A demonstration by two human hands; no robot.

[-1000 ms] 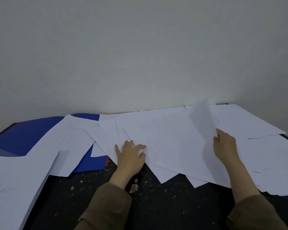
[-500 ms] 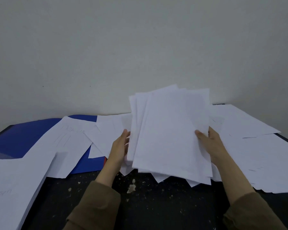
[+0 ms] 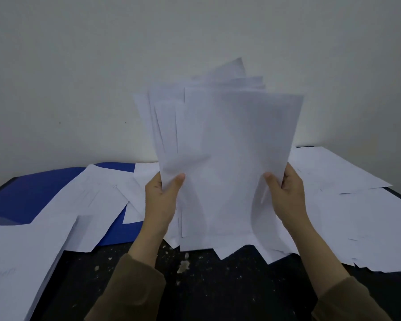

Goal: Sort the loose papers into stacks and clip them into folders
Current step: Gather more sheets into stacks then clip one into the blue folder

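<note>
An uneven bundle of white papers [image 3: 220,140] stands almost upright in the middle of the view, its lower edge near the table. My left hand [image 3: 162,200] grips its left side with the thumb across the front. My right hand [image 3: 285,195] grips its right side the same way. The sheets fan out at the top. More loose white papers [image 3: 347,205] lie spread over the right half of the table. Others [image 3: 95,195] cover part of a blue folder [image 3: 33,193] at the left.
A stack of white sheets [image 3: 19,262] sits at the near left corner. The dark speckled table [image 3: 206,286] shows bare along its front edge between my arms. A plain pale wall [image 3: 102,77] stands right behind the table.
Both hands gathered flat sheets from the middle of the table and raised them. The bundle went from lying down to tilted, then to almost upright and higher.
</note>
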